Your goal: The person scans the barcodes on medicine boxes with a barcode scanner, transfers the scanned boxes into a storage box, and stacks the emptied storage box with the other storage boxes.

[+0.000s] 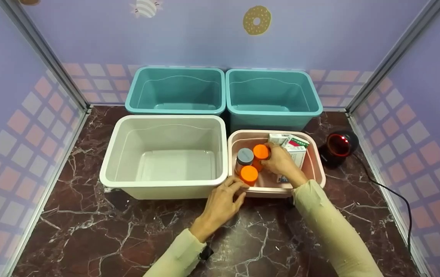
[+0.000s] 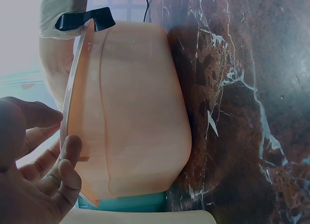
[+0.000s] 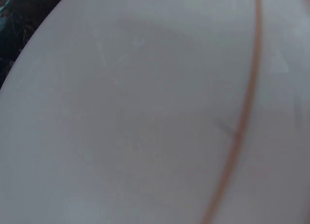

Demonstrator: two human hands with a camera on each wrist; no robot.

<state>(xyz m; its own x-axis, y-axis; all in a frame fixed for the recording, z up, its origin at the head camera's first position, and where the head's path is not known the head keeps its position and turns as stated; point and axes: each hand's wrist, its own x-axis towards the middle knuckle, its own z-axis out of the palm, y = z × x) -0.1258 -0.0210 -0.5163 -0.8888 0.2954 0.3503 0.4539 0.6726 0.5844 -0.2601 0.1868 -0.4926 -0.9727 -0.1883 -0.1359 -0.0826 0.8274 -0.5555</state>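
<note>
Inside the pink bin (image 1: 316, 169) stand two orange-capped bottles and a grey-capped bottle (image 1: 245, 156). My right hand (image 1: 281, 159) reaches over the front rim and grips the rear orange-capped bottle (image 1: 261, 151) by its right side, thumb in front and fingers behind. Closer to the rim is the front orange-capped bottle (image 1: 249, 175). My left hand (image 1: 222, 202) pinches the bin's front rim near its left corner; the left wrist view shows its fingers (image 2: 71, 149) on the rim. Several medicine boxes (image 1: 296, 154) lie right of my right hand, partly hidden by it.
A large white bin (image 1: 162, 184) adjoins the pink one on the left. Two teal bins (image 1: 175, 111) stand behind. To the right is a black scanner-like device (image 1: 339, 146) with red light and a cable. Only a blurred pale surface (image 3: 135, 112) fills most of the right wrist view.
</note>
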